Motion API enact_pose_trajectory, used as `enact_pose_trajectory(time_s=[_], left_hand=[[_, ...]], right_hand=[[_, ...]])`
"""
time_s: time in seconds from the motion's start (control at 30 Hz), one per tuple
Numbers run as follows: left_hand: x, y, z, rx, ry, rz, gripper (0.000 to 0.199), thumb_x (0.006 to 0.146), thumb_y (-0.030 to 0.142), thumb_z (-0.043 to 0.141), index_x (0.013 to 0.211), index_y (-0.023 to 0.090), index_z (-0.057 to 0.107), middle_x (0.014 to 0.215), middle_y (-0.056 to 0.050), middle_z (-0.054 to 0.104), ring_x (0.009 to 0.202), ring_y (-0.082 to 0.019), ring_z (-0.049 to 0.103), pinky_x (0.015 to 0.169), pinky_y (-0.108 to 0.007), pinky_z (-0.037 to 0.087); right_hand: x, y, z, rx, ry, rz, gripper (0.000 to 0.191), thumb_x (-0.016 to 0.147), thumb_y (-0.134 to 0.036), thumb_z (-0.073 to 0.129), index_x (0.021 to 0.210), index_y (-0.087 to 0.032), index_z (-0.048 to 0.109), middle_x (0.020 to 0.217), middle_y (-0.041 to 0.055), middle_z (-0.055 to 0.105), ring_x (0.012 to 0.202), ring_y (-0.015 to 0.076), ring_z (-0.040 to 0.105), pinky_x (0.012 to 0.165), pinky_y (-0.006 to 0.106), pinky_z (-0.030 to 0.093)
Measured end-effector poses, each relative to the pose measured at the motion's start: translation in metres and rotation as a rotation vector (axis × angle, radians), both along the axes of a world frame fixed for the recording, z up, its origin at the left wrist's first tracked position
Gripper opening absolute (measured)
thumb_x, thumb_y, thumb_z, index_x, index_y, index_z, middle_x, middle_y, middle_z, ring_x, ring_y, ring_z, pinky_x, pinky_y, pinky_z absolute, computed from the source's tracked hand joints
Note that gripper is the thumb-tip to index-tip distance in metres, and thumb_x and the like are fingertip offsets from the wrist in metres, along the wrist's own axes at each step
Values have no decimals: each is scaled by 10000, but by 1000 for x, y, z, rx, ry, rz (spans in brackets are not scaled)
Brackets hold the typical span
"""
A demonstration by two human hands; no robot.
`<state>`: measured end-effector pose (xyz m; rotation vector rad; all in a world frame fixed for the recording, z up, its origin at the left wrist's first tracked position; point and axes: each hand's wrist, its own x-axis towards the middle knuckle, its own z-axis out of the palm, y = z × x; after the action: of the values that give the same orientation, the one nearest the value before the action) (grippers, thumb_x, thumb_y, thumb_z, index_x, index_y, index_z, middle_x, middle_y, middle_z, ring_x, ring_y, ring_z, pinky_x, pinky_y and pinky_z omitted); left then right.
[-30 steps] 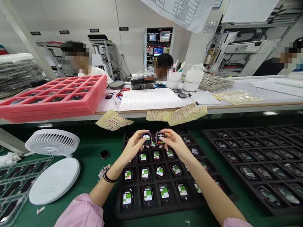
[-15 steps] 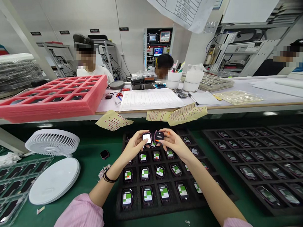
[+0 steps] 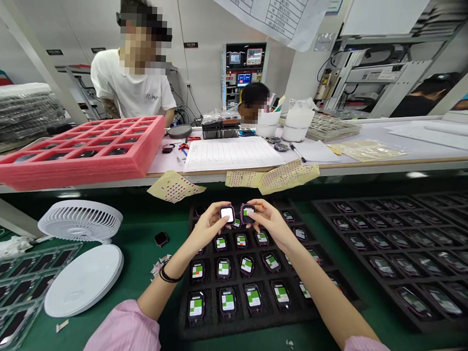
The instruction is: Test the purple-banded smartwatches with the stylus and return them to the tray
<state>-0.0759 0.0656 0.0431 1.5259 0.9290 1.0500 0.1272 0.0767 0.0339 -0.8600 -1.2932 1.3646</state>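
The left hand (image 3: 207,228) and right hand (image 3: 272,225) are both closed narrowly, each pinching a squarish smartwatch between thumb and fingers. The left hand's smartwatch (image 3: 227,214) shows a bright white screen, while the right hand's smartwatch (image 3: 248,214) shows a dark screen with small patches of colour (too small to read). The two watches sit side by side and just apart, midway between the forearms, each closest to the hand holding it. Their long axes run roughly forward, away from the person.

Directly below, a black foam tray (image 3: 251,327) holds rows of smartwatches with green-and-white screens. A second black foam tray (image 3: 436,326) lies to the right, its watches showing paler, glossier faces. On the green mat (image 3: 139,256) to the left are a loose black smartwatch (image 3: 161,239), a white desk fan (image 3: 81,221) and a clear plastic tray (image 3: 23,286). A dark bracelet (image 3: 168,275) circles the left wrist (the pink striped sleeves end well up the forearms).

Beyond, on the white bench (image 3: 326,161), lie a pink foam tray (image 3: 77,149), sticker sheets (image 3: 287,177) and a printed form (image 3: 234,156). A person in a white T-shirt (image 3: 131,85) stands behind it, and another person (image 3: 254,102) sits farther along.
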Motion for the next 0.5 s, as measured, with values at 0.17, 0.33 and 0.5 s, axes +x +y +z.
enact_pose_trajectory(time_s=[0.17,0.33,0.5], left_hand=[[-2,1,-3,34,9,-31,453,817,309,645,1221,191,477,1126,-88,582,868,-168,617,681,-260,490],[-1,1,-3,28,17,-17,453,806,318,652,1205,181,486,1102,-89,594,796,-151,626,654,-257,491],[0,0,2,-6,23,58,337,830,381,610,1090,172,568,980,-62,627,647,-120,611,490,-205,401]], right_hand=[[2,1,-2,29,1,47,397,712,-336,748,1034,-228,542,915,27,591,663,148,642,431,222,416],[1,0,-1,15,-20,65,460,658,-300,789,1029,-232,527,936,28,597,688,154,657,426,208,414],[0,-2,2,-14,-22,-13,335,711,-376,741,949,-209,574,760,-10,599,550,134,626,396,220,377]])
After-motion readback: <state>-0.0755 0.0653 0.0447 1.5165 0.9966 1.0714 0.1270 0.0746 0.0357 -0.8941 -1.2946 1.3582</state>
